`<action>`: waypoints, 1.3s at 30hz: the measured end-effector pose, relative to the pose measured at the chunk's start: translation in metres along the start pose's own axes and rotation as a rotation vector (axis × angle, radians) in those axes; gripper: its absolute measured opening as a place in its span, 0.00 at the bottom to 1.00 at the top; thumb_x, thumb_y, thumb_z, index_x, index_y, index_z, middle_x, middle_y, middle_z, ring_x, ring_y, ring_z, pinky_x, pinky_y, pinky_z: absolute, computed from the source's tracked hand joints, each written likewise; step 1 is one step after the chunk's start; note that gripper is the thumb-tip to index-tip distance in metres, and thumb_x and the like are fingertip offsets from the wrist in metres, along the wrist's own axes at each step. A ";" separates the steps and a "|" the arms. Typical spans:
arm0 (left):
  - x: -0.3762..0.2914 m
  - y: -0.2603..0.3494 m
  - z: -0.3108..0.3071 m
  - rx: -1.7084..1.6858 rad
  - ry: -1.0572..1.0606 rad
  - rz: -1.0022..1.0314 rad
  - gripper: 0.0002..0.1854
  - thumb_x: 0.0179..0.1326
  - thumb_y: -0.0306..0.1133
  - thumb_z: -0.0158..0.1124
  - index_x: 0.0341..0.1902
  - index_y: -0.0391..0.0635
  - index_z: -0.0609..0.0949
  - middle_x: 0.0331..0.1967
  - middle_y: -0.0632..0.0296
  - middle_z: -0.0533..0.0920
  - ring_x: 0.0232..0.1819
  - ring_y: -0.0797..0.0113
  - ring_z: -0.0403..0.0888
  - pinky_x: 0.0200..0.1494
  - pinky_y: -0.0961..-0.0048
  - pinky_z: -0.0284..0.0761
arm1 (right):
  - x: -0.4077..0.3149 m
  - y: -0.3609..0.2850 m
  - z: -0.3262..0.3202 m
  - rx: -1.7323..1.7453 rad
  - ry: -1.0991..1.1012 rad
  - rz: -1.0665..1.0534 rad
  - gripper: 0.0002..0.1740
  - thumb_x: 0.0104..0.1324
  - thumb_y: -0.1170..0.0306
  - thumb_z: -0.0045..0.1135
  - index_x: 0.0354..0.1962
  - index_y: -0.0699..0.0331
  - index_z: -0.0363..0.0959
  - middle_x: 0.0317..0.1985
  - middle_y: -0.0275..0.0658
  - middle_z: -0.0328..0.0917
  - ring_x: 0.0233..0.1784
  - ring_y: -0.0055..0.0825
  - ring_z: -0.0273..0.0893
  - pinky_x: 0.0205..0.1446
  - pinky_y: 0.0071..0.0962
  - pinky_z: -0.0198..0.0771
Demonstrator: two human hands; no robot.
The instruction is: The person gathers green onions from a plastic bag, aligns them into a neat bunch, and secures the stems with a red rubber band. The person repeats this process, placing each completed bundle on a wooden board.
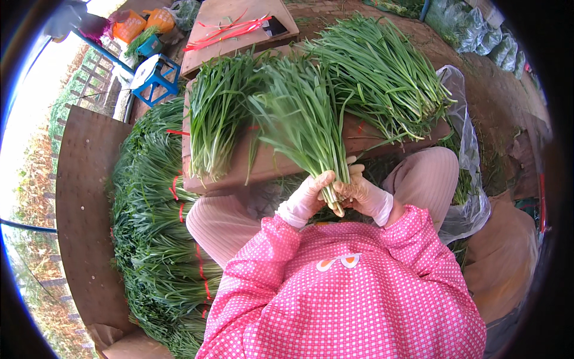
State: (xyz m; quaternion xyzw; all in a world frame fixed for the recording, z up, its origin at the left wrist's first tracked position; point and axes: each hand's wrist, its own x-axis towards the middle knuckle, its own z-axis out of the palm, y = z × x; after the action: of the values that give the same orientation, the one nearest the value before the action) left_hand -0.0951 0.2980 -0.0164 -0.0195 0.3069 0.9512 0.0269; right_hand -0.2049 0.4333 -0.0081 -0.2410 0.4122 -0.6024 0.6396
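Note:
Both my hands wear thin pale gloves. My left hand (311,194) and my right hand (362,192) close around the pale stem ends of a bunch of long green leafy stalks, likely garlic chives (309,121), from either side. Its leaves fan away from me over a brown board (273,157). To the left on that board lies a smaller bunch of the same greens (219,116), stems towards me. A large loose heap of greens (381,72) covers the board's right part, its stems pointing right. The palms and some fingertips are hidden.
Bundles tied with red ribbon (166,224) are stacked at the left beside a brown panel (85,215). Red ribbons (228,33) and a dark flat object (276,27) lie on a farther board. A blue stool (157,80) stands upper left; a clear plastic bag (471,215) is at the right.

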 end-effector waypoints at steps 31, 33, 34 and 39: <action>-0.013 -0.024 -0.015 0.001 0.255 -0.062 0.31 0.66 0.42 0.66 0.66 0.36 0.73 0.61 0.54 0.80 0.50 0.65 0.83 0.55 0.67 0.77 | 0.002 -0.032 -0.027 0.002 0.692 -0.490 0.11 0.74 0.63 0.55 0.44 0.63 0.77 0.40 0.40 0.85 0.37 0.26 0.84 0.41 0.22 0.75; -0.012 -0.026 -0.015 -0.023 0.218 -0.009 0.27 0.65 0.38 0.66 0.63 0.36 0.75 0.54 0.56 0.83 0.47 0.66 0.83 0.52 0.69 0.78 | -0.002 -0.033 -0.029 0.011 0.685 -0.462 0.17 0.73 0.57 0.56 0.44 0.64 0.76 0.39 0.41 0.85 0.36 0.26 0.84 0.39 0.22 0.76; -0.012 -0.027 -0.015 -0.015 0.227 -0.011 0.26 0.65 0.38 0.66 0.62 0.36 0.75 0.52 0.56 0.84 0.46 0.66 0.83 0.51 0.69 0.79 | -0.003 -0.032 -0.029 0.057 0.666 -0.437 0.19 0.72 0.55 0.57 0.43 0.64 0.76 0.38 0.41 0.85 0.35 0.26 0.84 0.38 0.22 0.76; -0.010 -0.029 -0.011 0.002 0.330 0.004 0.24 0.63 0.36 0.68 0.60 0.37 0.77 0.48 0.57 0.85 0.43 0.67 0.84 0.48 0.69 0.80 | -0.003 -0.028 -0.015 0.028 0.579 -0.244 0.21 0.70 0.52 0.61 0.44 0.64 0.79 0.31 0.33 0.81 0.26 0.20 0.75 0.34 0.18 0.71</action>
State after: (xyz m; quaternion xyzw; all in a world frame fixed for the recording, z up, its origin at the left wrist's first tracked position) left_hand -0.0831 0.3149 -0.0417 -0.1748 0.3081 0.9348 -0.0255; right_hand -0.2326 0.4342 0.0069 -0.0985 0.5370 -0.7240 0.4216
